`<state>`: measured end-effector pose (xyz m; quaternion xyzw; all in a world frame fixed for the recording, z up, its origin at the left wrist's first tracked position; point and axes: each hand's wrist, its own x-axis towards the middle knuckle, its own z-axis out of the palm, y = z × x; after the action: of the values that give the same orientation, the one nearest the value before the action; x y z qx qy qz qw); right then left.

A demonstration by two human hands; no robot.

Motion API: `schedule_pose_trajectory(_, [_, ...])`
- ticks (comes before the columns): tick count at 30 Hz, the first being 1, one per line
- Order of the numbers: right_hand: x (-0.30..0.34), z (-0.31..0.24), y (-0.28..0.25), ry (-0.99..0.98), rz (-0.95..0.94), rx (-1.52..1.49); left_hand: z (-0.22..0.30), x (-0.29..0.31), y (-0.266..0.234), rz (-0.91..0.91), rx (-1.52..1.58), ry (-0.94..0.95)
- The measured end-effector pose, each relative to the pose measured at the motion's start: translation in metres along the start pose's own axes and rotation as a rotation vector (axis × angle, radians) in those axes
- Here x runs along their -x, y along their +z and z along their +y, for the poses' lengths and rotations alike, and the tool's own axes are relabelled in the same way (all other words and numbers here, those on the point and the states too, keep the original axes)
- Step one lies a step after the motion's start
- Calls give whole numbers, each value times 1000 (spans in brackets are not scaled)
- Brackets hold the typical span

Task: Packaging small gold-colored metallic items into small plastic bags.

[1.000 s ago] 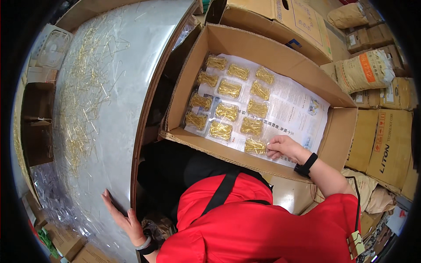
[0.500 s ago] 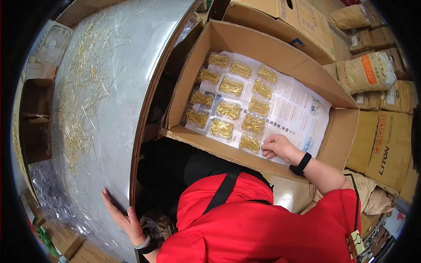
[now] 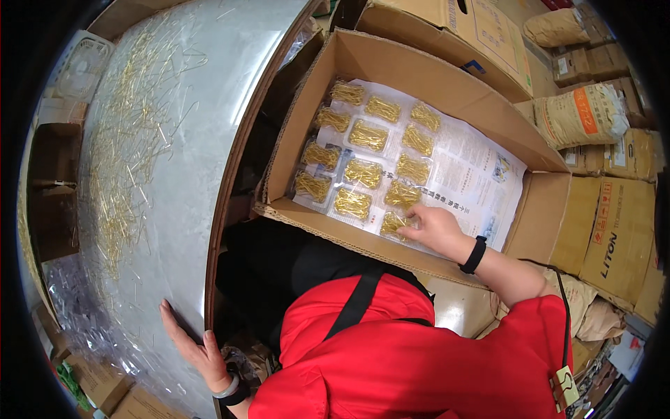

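My right hand (image 3: 440, 229) reaches into a cardboard box (image 3: 537, 213). Its thumb and fingers close on the right side of a small clear tray of gold wire hooks (image 3: 393, 223), partly covering it. Several similar trays, like this one in the middle column (image 3: 368, 136), lie in three slanting columns on printed newspaper (image 3: 481, 164). My left hand (image 3: 195, 349) rests open at the near right edge of the metal-topped table (image 3: 199, 181), holding nothing. Loose gold wire hooks (image 3: 129, 167) are scattered along the table's left half.
Clear plastic trays (image 3: 98, 318) are heaped at the table's near left. A white plastic basket (image 3: 84, 66) stands at the far left. A closed carton (image 3: 453, 42) lies behind the box; filled sacks (image 3: 583, 115) and more cartons (image 3: 621, 241) are stacked at the right.
My right hand has moved left and slightly up from beside the nearest tray of hooks onto it, its fingers now at the tray's side. My left hand stays in place.
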<state>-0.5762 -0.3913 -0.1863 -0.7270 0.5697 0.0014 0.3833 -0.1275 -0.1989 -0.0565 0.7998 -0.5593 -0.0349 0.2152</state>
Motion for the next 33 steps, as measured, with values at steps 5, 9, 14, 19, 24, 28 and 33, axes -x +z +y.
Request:
schedule_pose_trajectory(5, [-7,-8,7,-178,-13,138,1,0,-1,-4,-28,35])
schedule_pose_trajectory(9, [-7,-8,7,-296,-12,253,3,0,-1,-4,-26,29])
schedule_pose_trajectory(14, [-8,-4,12,-349,-10,310,1,0,-1,-10,-36,25])
schedule_pose_trajectory(19, [-7,-9,19,-305,-14,349,2,-1,-1,-12,-72,40])
schedule_pose_trajectory(24, [-5,-12,16,-324,13,330,2,-2,-1,-15,-91,48])
schedule_pose_trajectory(28, [-4,-10,14,-366,61,291,2,0,-1,-14,-130,61])
schedule_pose_trajectory(33, [-11,-3,12,-428,143,271,6,-3,-2,-19,-146,59])
